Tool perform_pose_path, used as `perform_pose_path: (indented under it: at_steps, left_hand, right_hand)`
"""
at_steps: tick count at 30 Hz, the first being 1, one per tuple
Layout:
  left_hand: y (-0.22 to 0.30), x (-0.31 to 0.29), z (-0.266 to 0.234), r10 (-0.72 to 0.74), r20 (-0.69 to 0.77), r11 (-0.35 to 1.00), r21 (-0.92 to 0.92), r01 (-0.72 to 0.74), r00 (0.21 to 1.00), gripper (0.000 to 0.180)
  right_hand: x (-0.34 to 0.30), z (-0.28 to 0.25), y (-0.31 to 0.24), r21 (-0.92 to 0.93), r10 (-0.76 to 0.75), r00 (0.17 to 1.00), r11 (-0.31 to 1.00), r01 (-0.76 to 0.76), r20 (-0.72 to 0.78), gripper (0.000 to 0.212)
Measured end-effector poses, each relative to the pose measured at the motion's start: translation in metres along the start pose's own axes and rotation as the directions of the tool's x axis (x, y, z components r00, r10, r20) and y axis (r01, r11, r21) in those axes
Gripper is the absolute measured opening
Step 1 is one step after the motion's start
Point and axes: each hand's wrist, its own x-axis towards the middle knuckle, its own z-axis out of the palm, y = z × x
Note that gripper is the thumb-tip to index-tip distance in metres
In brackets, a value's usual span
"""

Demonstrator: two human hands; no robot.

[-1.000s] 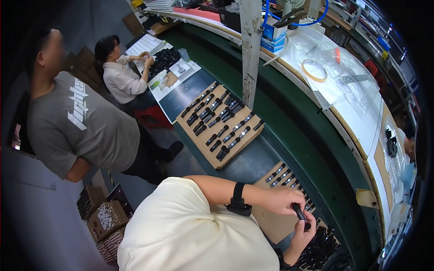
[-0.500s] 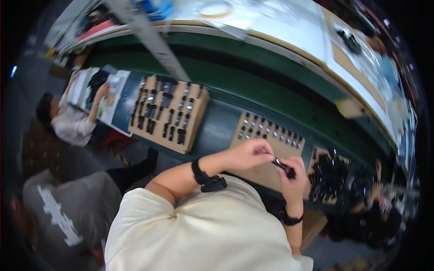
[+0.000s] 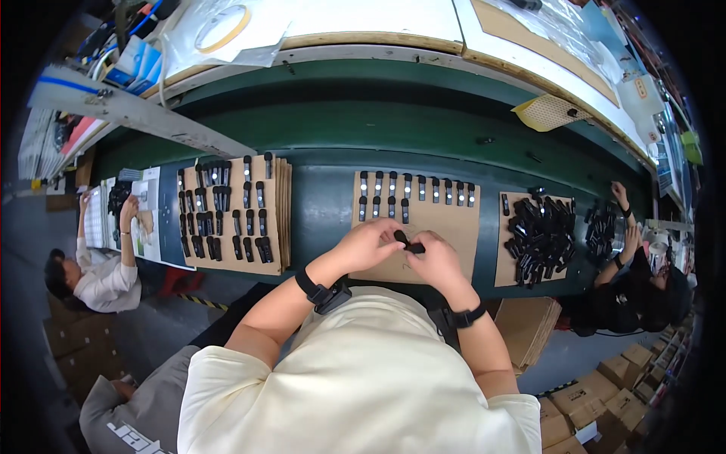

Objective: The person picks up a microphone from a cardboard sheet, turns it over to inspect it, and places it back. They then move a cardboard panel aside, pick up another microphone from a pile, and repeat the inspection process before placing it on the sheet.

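Just above the near half of the middle cardboard sheet (image 3: 454, 242), my hands meet around a small black lapel microphone (image 3: 409, 244) with a dark rounded head. My left hand (image 3: 368, 246) pinches one end of it between thumb and fingers. The other end is in the closed fingers of my right hand (image 3: 435, 261), which partly hide it. Beyond my hands, similar microphones (image 3: 407, 187) lie on the sheet in two rows, the far row longer than the near one. To the right, a heap of black microphones (image 3: 538, 240) covers another cardboard sheet (image 3: 503, 261).
Left on the green bench (image 3: 321, 219) stands a cardboard stack (image 3: 283, 216) with rows of microphones. A slanted metal post (image 3: 174, 129) rises behind it. A raised white shelf (image 3: 363, 38) runs along the back. People sit at both sides; another smaller heap (image 3: 601, 227) lies far right.
My view has turned and levelled. My hands are closer together around the microphone, which shows its black side instead of a shiny face. My right hand has come nearer the sheet's middle.
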Motion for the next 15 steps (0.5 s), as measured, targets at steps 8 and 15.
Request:
perform_pose_path:
  at_steps: [8,15]
  left_hand:
    - [-0.046,-0.002,-0.020,-0.184,-0.132,0.954,0.213,0.209,0.974,0.024]
    - [-0.060,-0.002,-0.024,-0.231,-0.099,0.957,0.154,0.244,0.968,0.023]
  right_hand:
    - [0.069,0.047,0.079,-0.053,0.387,0.922,0.921,-0.387,-0.003,0.035]
    - [0.087,0.056,0.089,-0.105,0.469,0.883,0.879,-0.466,0.008,0.035]
